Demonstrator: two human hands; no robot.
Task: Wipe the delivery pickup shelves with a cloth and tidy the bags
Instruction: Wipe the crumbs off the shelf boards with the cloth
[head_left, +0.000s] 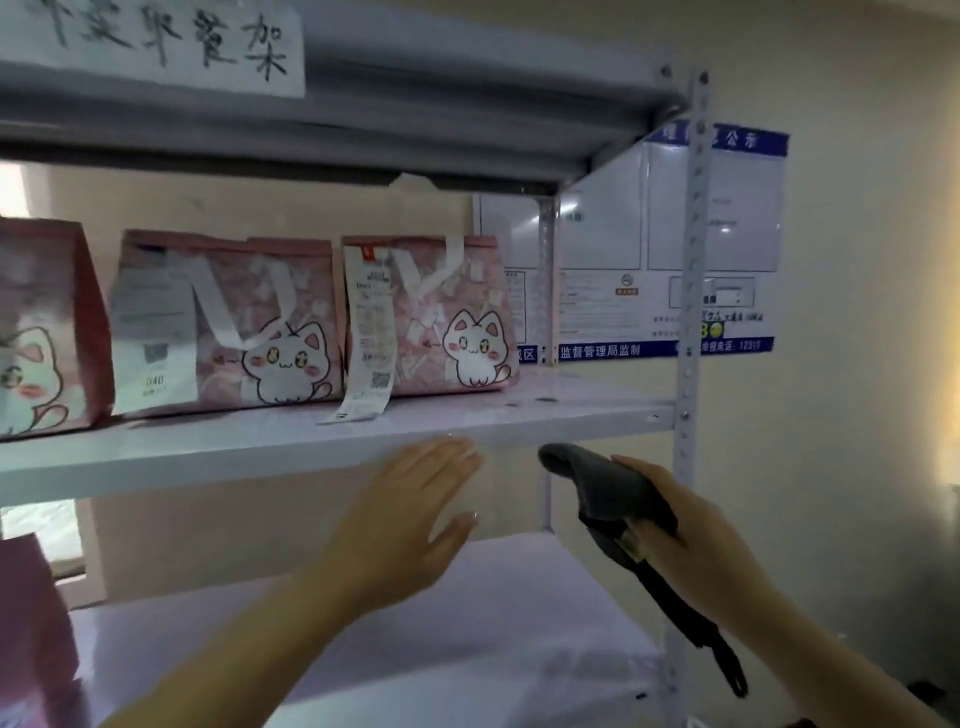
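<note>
Three pink bags printed with a white cat stand in a row on the middle shelf (571, 410): one cut off at the left (47, 332), one in the middle (249, 322) and one at the right (441, 312) with a long receipt hanging down its front. My left hand (410, 514) is flat and open just below the shelf's front edge, holding nothing. My right hand (685, 535) grips a dark grey cloth (597, 483), which hangs down in a strip beneath the hand, below the bare right end of that shelf.
A grey shelf above (415, 119) carries a handwritten paper sign (156, 41). A pale lower shelf (467, 649) lies under my arms, with another pink bag (31, 613) at its left. The perforated metal upright (693, 260) stands at right, a blue-bordered notice board (737, 234) behind it.
</note>
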